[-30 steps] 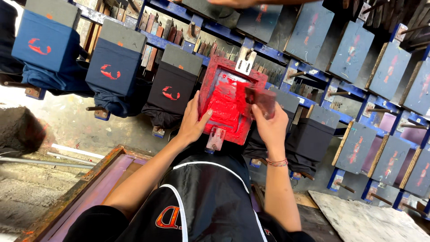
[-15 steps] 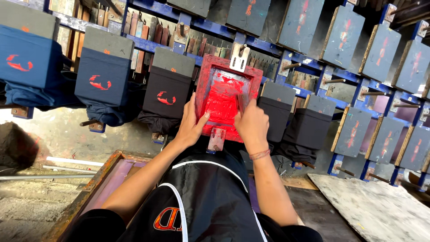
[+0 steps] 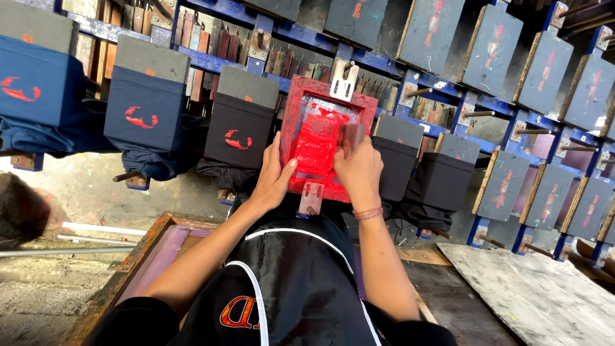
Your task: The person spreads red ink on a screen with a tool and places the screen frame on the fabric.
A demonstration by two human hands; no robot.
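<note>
A red ink-covered printing screen (image 3: 318, 142) in a red wooden frame lies on a pallet in front of me. My left hand (image 3: 274, 177) presses flat on the frame's left edge. My right hand (image 3: 356, 168) grips a squeegee (image 3: 351, 136) smeared with red ink and holds it on the mesh. To the left, dark shirts (image 3: 239, 136) stretched on pallets carry a small red print; two blue ones (image 3: 142, 115) hang further left.
Rows of grey pallets (image 3: 498, 45) on a blue metal rack (image 3: 211, 62) fill the back and right. A wooden screen frame (image 3: 144, 243) lies at my lower left. A worn board (image 3: 532, 295) rests at lower right. I wear a black apron (image 3: 288, 282).
My right hand has pulled the squeegee down the screen toward me, from the upper right of the mesh to its middle. The left hand stays on the frame's edge.
</note>
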